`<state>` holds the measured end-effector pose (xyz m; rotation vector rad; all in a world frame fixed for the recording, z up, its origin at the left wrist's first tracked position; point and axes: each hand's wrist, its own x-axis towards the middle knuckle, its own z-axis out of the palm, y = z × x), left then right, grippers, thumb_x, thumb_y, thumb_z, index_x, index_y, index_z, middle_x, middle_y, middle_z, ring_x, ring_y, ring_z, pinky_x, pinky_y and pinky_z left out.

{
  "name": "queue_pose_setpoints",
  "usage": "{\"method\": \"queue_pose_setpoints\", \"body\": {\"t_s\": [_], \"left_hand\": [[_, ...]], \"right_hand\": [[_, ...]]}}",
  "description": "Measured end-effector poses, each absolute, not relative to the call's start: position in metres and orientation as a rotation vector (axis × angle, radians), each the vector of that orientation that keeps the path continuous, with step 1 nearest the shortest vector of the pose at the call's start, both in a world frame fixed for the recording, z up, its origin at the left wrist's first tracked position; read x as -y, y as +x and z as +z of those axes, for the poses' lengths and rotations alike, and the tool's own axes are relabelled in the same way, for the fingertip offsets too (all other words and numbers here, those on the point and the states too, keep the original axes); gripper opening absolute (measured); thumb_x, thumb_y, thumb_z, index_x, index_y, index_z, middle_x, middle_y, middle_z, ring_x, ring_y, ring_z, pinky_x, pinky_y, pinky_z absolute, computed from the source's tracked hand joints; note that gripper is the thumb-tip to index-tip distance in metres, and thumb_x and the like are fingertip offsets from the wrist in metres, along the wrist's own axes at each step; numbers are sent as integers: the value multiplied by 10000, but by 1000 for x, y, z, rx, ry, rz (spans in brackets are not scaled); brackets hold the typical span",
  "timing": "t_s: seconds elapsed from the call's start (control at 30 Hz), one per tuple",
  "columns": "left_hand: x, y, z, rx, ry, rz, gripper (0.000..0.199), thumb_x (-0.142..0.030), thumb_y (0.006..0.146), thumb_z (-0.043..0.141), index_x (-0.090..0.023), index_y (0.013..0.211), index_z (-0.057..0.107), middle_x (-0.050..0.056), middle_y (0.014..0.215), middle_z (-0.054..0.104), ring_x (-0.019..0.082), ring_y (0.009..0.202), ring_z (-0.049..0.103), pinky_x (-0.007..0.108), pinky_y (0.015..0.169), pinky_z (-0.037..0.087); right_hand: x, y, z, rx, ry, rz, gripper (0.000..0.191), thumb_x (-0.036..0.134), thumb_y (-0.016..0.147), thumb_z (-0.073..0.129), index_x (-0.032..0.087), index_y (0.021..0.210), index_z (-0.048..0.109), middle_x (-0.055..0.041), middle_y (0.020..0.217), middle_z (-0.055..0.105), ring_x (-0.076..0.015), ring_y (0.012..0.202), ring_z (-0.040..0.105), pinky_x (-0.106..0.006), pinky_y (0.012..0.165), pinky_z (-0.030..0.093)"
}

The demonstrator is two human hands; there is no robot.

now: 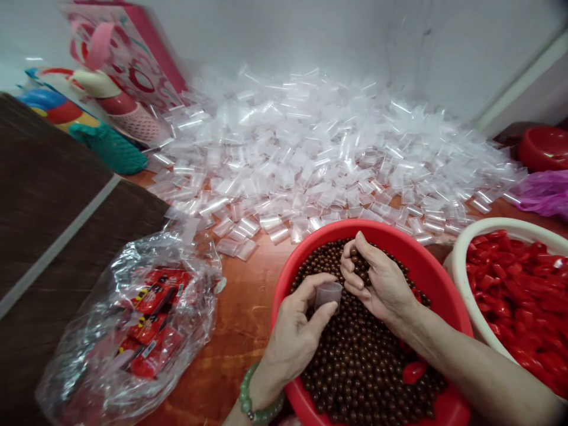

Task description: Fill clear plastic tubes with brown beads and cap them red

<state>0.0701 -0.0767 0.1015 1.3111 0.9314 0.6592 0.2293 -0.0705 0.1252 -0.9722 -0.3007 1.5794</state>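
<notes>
A large red basin (448,296) holds a mass of small round brown balls (359,361). Above them, my left hand (297,325) grips a small clear plastic tube (328,294) between thumb and fingers, its mouth tilted up. My right hand (381,278) is cupped beside the tube with several brown balls in its curled fingers; tube and hand are slightly apart. A red plastic cap (413,373) lies on the balls near my right forearm.
Clear plastic tubes (310,154) are heaped against the wall. At the right stands a white basin (461,254) of red caps (519,290). A clear bag (190,331) with red packets (155,349) lies left, by a dark box (66,195). Behind are a pink bottle (124,106) and gift bag (151,59).
</notes>
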Motion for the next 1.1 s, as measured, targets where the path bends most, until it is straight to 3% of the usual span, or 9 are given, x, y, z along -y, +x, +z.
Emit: {"method": "queue_pose_setpoints", "body": {"t_s": [0.13, 0.33, 0.53, 0.7, 0.9, 1.1], "left_hand": [[75, 67, 98, -934, 983, 839, 186, -246, 849, 685, -218, 1003, 586, 2, 955, 730, 121, 876, 661, 219, 832, 498], [76, 70, 97, -959, 935, 927, 393, -244, 808, 724, -234, 1155, 541, 11, 986, 711, 141, 871, 681, 251, 821, 526], [77, 75, 98, -1022, 1290, 726, 196, -322, 917, 559, -195, 1063, 586, 46, 968, 696, 173, 841, 648, 266, 746, 501], [78, 77, 106, -924, 1673, 410, 163, -269, 970, 445, -205, 929, 589, 30, 898, 672, 190, 872, 621, 297, 817, 450], [77, 77, 108, -933, 1716, 342, 160, -253, 967, 445, -194, 971, 594, 58, 922, 697, 208, 845, 638, 299, 776, 450], [76, 76, 106, -879, 1644, 361, 121, -208, 937, 488, -188, 972, 602, 44, 962, 703, 192, 871, 633, 284, 806, 446]], "right_hand": [[69, 227, 116, 266, -995, 1590, 416, 519, 696, 792, 162, 715, 580, 56, 560, 530, -18, 349, 364, -111, 290, 205], [66, 221, 105, 190, -998, 1590, 430, 523, 675, 799, 159, 724, 575, 56, 574, 519, -25, 380, 379, -118, 306, 219], [63, 221, 110, 133, -962, 1498, 410, 514, 704, 784, 166, 737, 569, 57, 576, 498, -31, 407, 370, -126, 328, 231], [64, 222, 115, 125, -933, 1491, 402, 520, 715, 775, 170, 734, 579, 46, 597, 500, -47, 446, 406, -138, 356, 269], [69, 222, 124, 266, -1014, 1568, 384, 535, 715, 766, 187, 752, 608, 27, 654, 561, -86, 508, 514, -190, 452, 442], [75, 223, 129, 534, -1017, 1605, 269, 434, 802, 727, 186, 794, 622, 17, 719, 613, -92, 574, 591, -191, 527, 492]]}}
